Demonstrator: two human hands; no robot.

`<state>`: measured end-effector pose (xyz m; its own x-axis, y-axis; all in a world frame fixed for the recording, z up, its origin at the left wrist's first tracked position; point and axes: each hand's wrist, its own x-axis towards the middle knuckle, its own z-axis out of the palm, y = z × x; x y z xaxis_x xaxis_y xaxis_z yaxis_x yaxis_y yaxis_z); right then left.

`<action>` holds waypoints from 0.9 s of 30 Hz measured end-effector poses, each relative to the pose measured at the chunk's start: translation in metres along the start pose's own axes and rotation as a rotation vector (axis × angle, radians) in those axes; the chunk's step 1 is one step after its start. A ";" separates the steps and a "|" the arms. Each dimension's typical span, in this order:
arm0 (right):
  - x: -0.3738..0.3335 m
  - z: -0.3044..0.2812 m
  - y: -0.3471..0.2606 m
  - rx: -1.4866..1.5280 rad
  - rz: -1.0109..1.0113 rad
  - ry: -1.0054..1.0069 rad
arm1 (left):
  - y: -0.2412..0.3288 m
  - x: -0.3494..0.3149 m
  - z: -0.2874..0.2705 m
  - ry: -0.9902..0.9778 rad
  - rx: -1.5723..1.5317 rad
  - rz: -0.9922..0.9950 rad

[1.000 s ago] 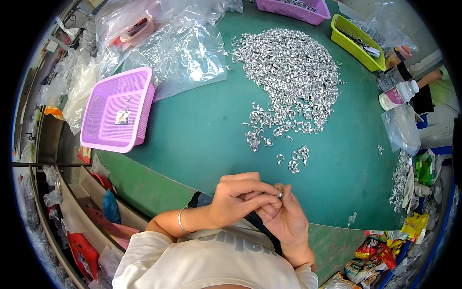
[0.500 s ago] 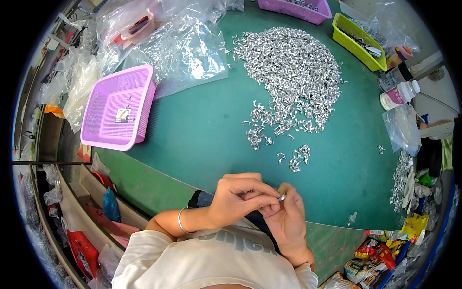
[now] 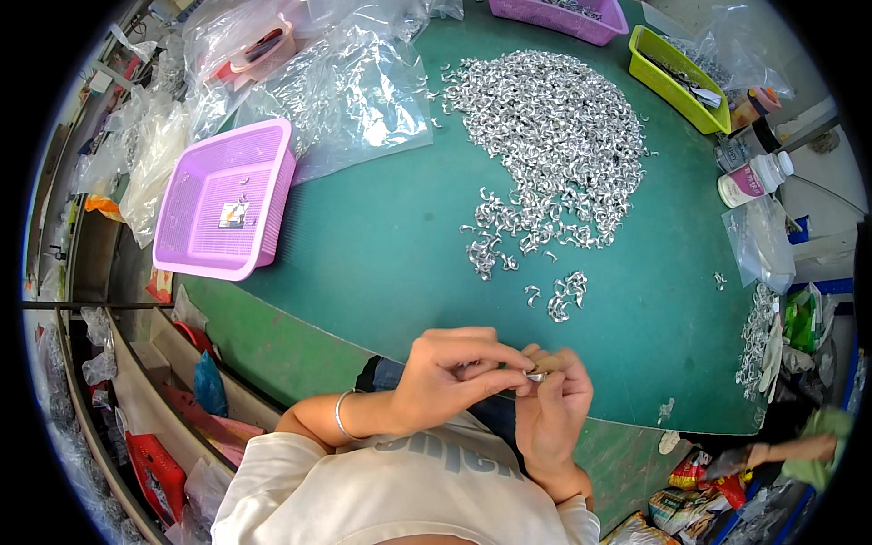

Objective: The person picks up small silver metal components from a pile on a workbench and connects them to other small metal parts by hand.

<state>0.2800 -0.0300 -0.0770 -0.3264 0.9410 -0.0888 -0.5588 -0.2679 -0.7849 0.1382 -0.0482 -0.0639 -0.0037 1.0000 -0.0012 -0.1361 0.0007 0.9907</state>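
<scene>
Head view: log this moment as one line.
left hand: pinching small silver piece; right hand: holding same piece; ahead: heap of silver pieces on green table

A green tabletop is carrying a large heap of curved silvery metal pieces. A small clump is lying apart on the heap's near side. A lilac basket is sitting at the left edge, and a clear plastic bag is lying just beyond it. A purple basket and a yellow-green basket are standing along the far side. More metal pieces are lying along the right edge.
</scene>
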 end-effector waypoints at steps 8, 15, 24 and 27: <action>0.003 -0.002 -0.003 0.049 0.026 0.088 | 0.012 -0.002 -0.002 -0.101 -0.886 -0.378; 0.005 -0.002 -0.007 -0.045 -0.107 0.099 | 0.023 -0.003 -0.002 -0.062 -0.762 -0.389; 0.005 -0.002 -0.006 -0.306 -0.287 0.080 | 0.015 -0.005 -0.008 -0.119 -1.007 -0.421; 0.006 -0.001 -0.007 -0.338 -0.329 0.060 | 0.016 -0.004 -0.006 -0.117 -0.956 -0.387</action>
<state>0.2825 -0.0227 -0.0724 -0.1242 0.9775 0.1704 -0.3423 0.1190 -0.9320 0.1299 -0.0526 -0.0488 0.2968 0.9262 -0.2324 -0.8367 0.3695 0.4042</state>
